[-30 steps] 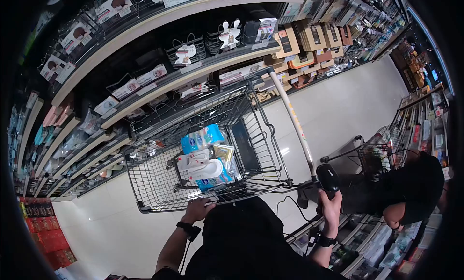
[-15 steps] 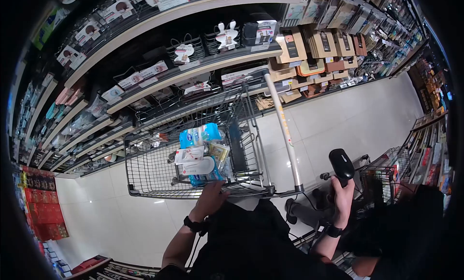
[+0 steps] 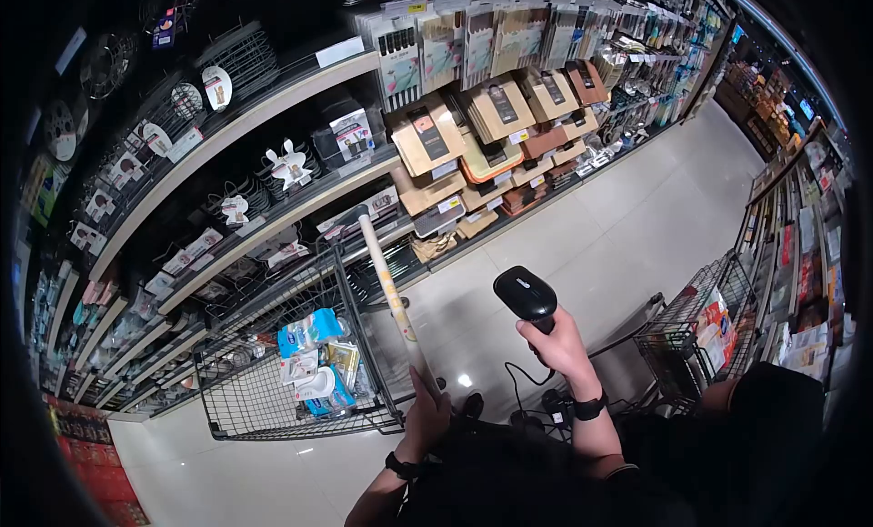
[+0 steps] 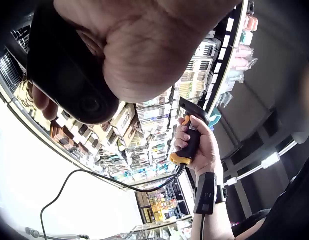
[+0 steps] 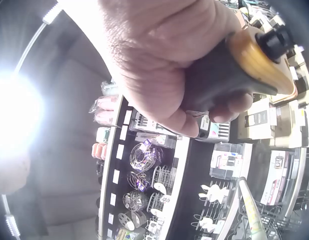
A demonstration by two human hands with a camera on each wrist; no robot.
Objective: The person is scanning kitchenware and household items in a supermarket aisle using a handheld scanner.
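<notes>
Head view: left hand (image 3: 427, 416), lower centre, has its fingers curled tight round the near end of the handle (image 3: 386, 272); cart (image 3: 255, 401) sits lower left with packets (image 3: 314, 363) in its basket; right hand (image 3: 559, 343), right of centre, is clamped on the scanner (image 3: 525, 295), its cable hanging below; shelves (image 3: 273, 100) fill the upper left; second cart (image 3: 682, 345) stands at right.
</notes>
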